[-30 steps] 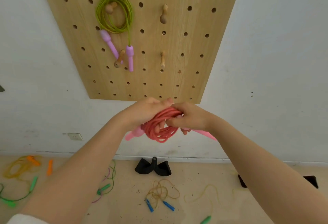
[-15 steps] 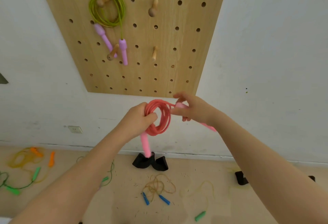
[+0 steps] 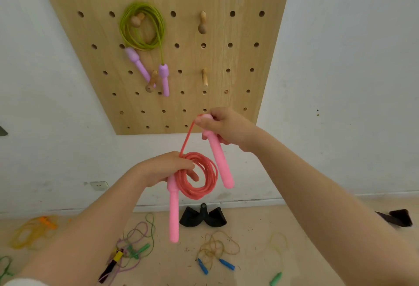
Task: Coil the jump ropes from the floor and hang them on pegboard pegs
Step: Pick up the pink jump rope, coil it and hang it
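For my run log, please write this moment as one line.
stage: coiling, not hung | left hand: grips red rope coil | right hand: holds pink handle | pegboard: green rope hung

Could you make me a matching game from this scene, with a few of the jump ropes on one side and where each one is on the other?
Things:
1. red rope
2. green rope with purple handles
3. tan rope with blue handles
4. yellow rope with orange handle

Places:
A. floor, far left
B. hanging on a pegboard peg
C. held in both hands
D. floor, below the hands

Pairs: 1-C, 2-B, 3-D, 4-A
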### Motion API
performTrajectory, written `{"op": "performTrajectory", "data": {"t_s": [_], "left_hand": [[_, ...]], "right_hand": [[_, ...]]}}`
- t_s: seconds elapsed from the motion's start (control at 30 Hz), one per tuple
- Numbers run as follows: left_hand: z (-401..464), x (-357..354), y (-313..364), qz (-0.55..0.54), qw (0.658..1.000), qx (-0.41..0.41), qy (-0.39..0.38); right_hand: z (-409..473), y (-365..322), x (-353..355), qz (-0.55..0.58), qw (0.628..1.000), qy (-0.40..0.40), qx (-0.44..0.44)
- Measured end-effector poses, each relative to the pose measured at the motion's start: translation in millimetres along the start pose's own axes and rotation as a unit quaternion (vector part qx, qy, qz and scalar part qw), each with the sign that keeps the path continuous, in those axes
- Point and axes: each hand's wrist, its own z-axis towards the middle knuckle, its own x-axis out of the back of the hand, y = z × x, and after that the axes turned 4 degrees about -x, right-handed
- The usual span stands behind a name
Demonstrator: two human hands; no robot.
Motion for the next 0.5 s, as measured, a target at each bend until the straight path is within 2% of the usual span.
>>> {"op": "performTrajectory", "data": {"t_s": [0.1,0.2,0.27,0.33,0.37,0.43,0.5], "left_hand": [[-1.0,13.7,-8.4,-0.053,0.997,-0.014,-0.061],[-3.2,24.5,-18.1,-0.075,0.993,-0.021,-0.088],[-7.0,31.8,-21.5,-0.116,0.989,-0.053,-0.08],[-9.3,42.8,-22.8,-0.171,0.98,-0.092,-0.04],[-8.5,49.2,-24.3,-0.194,0.974,-0.113,-0.017],[-8.3,57.7,-22.4,-0.194,0.969,-0.151,-0.003],[-6.9,61.5,-20.1,-0.156,0.975,-0.159,-0.004]], "right_hand": [[5.4,0.5,-17.0,0.041,0.999,-0.009,0.01],[9.3,0.0,-28.8,0.005,0.999,0.015,0.046],[10.0,4.4,-34.0,-0.051,0.995,0.034,0.083],[7.2,16.4,-43.5,-0.128,0.98,0.053,0.14],[4.9,24.9,-51.9,-0.192,0.964,0.074,0.169],[2.1,39.8,-70.6,-0.366,0.895,0.154,0.203],[6.0,42.0,-80.3,-0.46,0.847,0.195,0.179]]}}
